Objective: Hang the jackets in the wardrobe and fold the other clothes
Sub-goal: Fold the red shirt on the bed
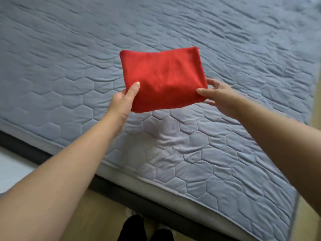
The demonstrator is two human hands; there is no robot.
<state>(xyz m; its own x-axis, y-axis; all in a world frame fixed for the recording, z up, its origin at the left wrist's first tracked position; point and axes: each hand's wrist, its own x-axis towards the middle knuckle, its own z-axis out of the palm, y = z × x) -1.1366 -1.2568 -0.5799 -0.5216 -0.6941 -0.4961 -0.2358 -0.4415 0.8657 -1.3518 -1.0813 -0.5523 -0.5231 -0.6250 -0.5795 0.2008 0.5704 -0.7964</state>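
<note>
A red garment [163, 77], folded into a small flat rectangle, is held in the air above the bed. My left hand [124, 100] grips its near left corner, thumb on top and fingers underneath. My right hand [217, 94] pinches its near right corner, thumb on top and fingers below the cloth. The fold stays roughly level, tilted slightly toward me. No jacket or wardrobe shows in this view.
A grey-blue quilted mattress cover [69, 66] with a hexagon pattern fills most of the view. The bed's near edge [156, 188] runs diagonally from left to lower right above a dark base. Wooden floor [97, 214] and my dark-clad feet [144, 230] lie below.
</note>
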